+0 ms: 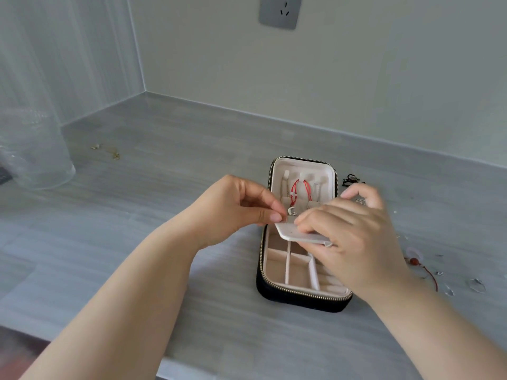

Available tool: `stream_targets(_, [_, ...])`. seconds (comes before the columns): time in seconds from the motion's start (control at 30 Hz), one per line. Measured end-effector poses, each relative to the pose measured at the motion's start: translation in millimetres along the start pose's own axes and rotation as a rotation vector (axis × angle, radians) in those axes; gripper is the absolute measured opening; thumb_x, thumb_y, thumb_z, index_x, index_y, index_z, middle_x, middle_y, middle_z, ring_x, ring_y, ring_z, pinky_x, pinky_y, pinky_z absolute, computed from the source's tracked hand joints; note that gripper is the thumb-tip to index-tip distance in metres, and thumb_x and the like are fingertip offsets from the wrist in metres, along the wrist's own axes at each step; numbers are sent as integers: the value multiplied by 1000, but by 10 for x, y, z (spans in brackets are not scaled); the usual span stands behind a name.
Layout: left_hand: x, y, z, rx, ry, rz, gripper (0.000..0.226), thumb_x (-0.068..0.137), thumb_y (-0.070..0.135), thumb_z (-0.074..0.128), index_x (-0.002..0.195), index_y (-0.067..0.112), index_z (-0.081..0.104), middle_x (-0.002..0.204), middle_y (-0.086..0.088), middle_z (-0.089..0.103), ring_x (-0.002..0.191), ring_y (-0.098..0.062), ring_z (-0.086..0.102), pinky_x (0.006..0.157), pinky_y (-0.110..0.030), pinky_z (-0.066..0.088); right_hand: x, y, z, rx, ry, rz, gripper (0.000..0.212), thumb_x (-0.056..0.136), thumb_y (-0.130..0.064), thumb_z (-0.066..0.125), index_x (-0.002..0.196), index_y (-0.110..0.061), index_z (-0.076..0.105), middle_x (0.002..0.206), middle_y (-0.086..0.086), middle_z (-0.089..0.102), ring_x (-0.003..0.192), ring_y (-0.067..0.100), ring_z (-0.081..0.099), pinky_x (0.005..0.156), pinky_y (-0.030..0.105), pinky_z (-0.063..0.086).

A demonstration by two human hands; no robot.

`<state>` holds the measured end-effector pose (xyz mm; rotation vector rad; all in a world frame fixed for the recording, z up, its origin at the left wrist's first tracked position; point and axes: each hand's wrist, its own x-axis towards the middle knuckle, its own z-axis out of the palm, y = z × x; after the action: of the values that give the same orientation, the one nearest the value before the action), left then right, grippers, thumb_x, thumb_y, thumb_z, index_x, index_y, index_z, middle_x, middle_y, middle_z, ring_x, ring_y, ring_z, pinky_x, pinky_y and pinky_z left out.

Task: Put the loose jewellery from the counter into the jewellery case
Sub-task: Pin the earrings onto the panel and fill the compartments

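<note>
The open jewellery case (274, 295) lies on the table (164, 215), long axis running away from the person, lid end far. Above its middle the right hand (354, 234) grips a white panel (295, 235); the left hand (233, 207) pinches a small earring (291, 211), post downward.

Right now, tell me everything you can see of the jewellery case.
The jewellery case lies open on the counter: black outside, brass-look zip, cream lining. The far half holds a red cord on pegs; the near half has compartments. The right hand holds its white panel, where the left hand pinches an earring.
</note>
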<state>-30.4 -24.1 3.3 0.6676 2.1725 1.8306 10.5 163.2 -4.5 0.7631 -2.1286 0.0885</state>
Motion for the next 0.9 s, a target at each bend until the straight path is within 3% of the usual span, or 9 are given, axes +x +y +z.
stream_targets(0.17, [3,0,-12,63,-14,12,18,74,1,70,72,19,73,72,6,71,70,-4,61,69,-13,49,4,1,-7,35,2,12,21,70,-7,72,59,-17,58,59,-6,65,56,19,63,76,29,29])
stream_targets(0.47, [16,13,0,150,-54,35,21,77,4,69,73,24,73,72,9,70,69,-5,59,66,-12,46,6,-4,-3,71,16,31,23,70,-7,74,58,-17,56,59,-6,66,53,18,61,76,31,30])
stream_targets(0.77, [-10,64,-7,199,-91,68,19,80,3,66,76,21,72,68,17,67,56,1,55,62,-9,43,5,-6,1,76,21,39,24,73,-12,75,59,-16,57,57,-5,65,53,19,61,77,31,29])
stream_targets(0.9, [-14,54,-20,159,-105,42,14,77,8,68,77,20,73,75,9,71,66,-4,62,66,-14,49,6,-13,-12,85,29,39,24,73,-11,75,58,-17,57,57,-5,65,53,18,61,76,31,29])
